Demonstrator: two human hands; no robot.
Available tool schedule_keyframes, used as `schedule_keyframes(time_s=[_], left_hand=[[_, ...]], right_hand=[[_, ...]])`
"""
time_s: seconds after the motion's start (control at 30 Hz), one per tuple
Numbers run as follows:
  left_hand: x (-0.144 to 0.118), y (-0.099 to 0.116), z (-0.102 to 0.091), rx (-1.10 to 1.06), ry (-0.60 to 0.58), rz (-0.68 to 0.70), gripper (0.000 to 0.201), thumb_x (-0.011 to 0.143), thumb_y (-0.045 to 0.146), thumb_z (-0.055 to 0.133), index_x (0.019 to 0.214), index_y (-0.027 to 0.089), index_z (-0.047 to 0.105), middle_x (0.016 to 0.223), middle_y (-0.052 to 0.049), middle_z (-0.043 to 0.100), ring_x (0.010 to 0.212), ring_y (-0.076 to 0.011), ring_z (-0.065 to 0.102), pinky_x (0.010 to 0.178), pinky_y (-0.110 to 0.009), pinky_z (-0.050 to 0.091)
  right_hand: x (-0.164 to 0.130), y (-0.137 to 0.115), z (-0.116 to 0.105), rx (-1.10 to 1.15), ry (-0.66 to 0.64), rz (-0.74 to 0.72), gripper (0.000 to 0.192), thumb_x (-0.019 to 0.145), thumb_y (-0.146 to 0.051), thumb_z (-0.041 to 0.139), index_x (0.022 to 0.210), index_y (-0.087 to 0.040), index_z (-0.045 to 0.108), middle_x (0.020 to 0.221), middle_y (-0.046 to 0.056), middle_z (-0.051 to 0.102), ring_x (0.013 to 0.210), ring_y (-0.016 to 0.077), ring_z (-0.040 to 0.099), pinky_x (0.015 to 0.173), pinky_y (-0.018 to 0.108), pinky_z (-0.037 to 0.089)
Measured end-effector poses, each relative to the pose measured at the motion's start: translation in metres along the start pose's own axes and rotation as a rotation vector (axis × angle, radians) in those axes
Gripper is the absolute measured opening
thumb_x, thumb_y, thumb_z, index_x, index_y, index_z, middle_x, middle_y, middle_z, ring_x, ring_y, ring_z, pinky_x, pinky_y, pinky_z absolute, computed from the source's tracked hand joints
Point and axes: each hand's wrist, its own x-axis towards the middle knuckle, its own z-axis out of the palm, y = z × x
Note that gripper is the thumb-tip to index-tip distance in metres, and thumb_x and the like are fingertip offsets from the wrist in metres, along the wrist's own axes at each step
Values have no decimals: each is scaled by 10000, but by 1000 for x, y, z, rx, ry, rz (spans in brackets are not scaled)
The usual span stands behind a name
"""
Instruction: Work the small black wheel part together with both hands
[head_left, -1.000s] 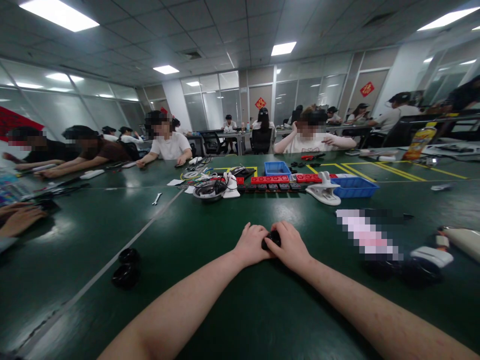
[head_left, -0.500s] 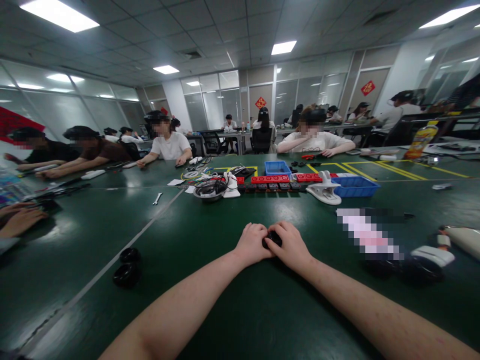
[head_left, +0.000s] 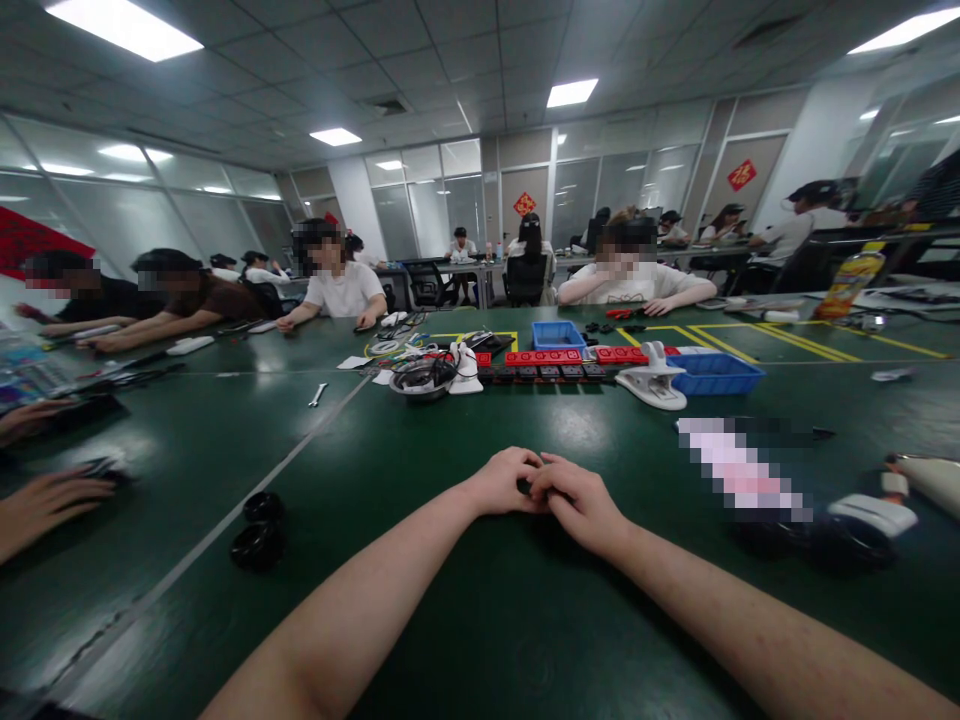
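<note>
We stretch both bare forearms forward and inward, so they converge toward the middle of the view. Our left hand [head_left: 504, 482] lies knuckles up, its fingers curled down and toward the right. Our right hand [head_left: 577, 497] meets it from the other side, back of the hand up, fingers bent and tucked against those of the left. The two hands touch at the fingertips, closed together. Both wrists sit low and nearly straight, with the elbows out of view.
</note>
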Motion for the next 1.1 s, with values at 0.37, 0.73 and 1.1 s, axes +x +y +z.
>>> schedule_keyframes(time_s=[0.37, 0.73, 1.1], left_hand=[[1, 29, 12, 173, 134, -209, 582, 551, 533, 661, 994, 190, 504, 986, -53, 530, 958, -244, 486, 899, -413, 344], [3, 30, 13, 171, 151, -235, 464, 581, 444, 665, 926, 169, 521, 875, -34, 536, 869, -212, 508, 853, -360, 380], [3, 27, 13, 201, 141, -226, 384, 599, 432, 643, 847, 161, 532, 882, -42, 544, 865, -211, 508, 842, -353, 388]], right_hand=[[2, 2, -2, -217, 98, 156, 203, 736, -247, 498, 924, -171, 486, 935, 80, 533, 893, 205, 483, 811, 377, 403], [5, 10, 4, -340, -2, 379, 186, 777, -362, 465, 803, -177, 462, 794, 44, 512, 757, 176, 475, 692, 310, 393], [5, 9, 5, -416, 15, 406, 153, 748, -318, 459, 800, -174, 454, 779, 43, 513, 758, 184, 481, 696, 316, 378]])
